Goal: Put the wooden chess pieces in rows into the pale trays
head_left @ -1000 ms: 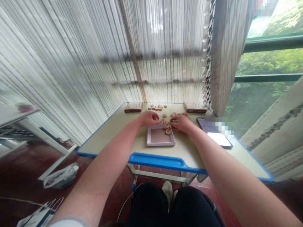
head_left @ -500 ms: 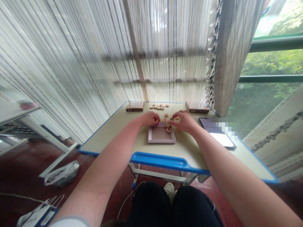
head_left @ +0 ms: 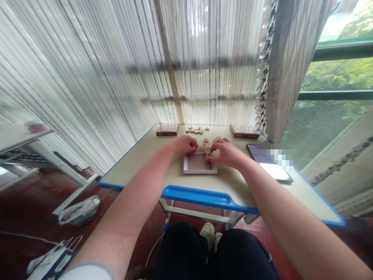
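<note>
A shallow pale-pink box [head_left: 200, 171] lies open side up on the table. Round wooden Chinese chess pieces [head_left: 207, 151] sit at its far right corner. With thumb and fingers, my right hand [head_left: 226, 152] grips one wooden piece [head_left: 208, 156] over that corner. My left hand [head_left: 186, 144] is at the box's far left corner, its fingers curled; whatever they hold is hidden. Between and beyond the hands lie several loose pieces [head_left: 205, 140], and a further cluster [head_left: 197, 131] is near the table's back edge.
Flat brown boxes stand at the back left [head_left: 168, 129] and back right [head_left: 244, 131] of the cream table [head_left: 136, 163]. A dark tablet-like device [head_left: 259, 153] with a bright patch lies on the right. A blue tray ledge [head_left: 198, 195] edges the front. Sheer curtains [head_left: 122, 77] hang behind.
My right hand has moved slightly toward me and closed on a piece at the box's far right corner. My left hand stays at the far left corner. The view has shifted a little.
</note>
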Available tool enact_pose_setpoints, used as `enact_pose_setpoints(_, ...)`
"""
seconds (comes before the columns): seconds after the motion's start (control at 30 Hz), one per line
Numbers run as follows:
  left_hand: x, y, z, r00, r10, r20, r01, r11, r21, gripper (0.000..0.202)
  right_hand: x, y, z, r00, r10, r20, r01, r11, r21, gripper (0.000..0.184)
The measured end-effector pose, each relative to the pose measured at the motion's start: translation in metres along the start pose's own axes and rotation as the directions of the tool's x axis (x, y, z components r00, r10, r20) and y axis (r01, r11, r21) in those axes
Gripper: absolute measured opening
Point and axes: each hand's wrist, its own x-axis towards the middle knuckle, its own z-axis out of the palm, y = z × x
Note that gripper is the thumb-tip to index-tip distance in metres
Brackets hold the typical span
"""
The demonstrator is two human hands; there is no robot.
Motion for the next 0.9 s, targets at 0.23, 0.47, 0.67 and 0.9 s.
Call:
enact_pose_setpoints(0.23,0.001,-0.002,0.001,1.0,0.024,0.005,-0.024,1.0,0.011,0.027,0.0,-0.002,0.001,1.0,-0.002,0.016,0.002,1.0,0.011,0.022)
enact_pose_setpoints(0.47,-0.002,0.005,0.0,1.0,-0.012,0.005,0.012,1.0,-0.016,0.027,0.0,-0.003,0.0,1.0,-0.017,0.003,0.017,0.998,0.056,0.021)
enact_pose_setpoints(0.67,0.003,-0.002,-0.003,0.967,-0.112,-0.229,0.116,0.993,0.004,0.03,0.0,-0.003,0.0,0.999,-0.046,0.027,0.043,0.996,0.075,0.018)
enact_pose_setpoints(0.9,0.003,-0.019,-0.006,0.933,-0.252,-0.256,0.297,0.941,0.16,0.028,-0.001,-0.003,-0.003,0.998,-0.057,-0.026,0.06,0.993,0.1,0.018)
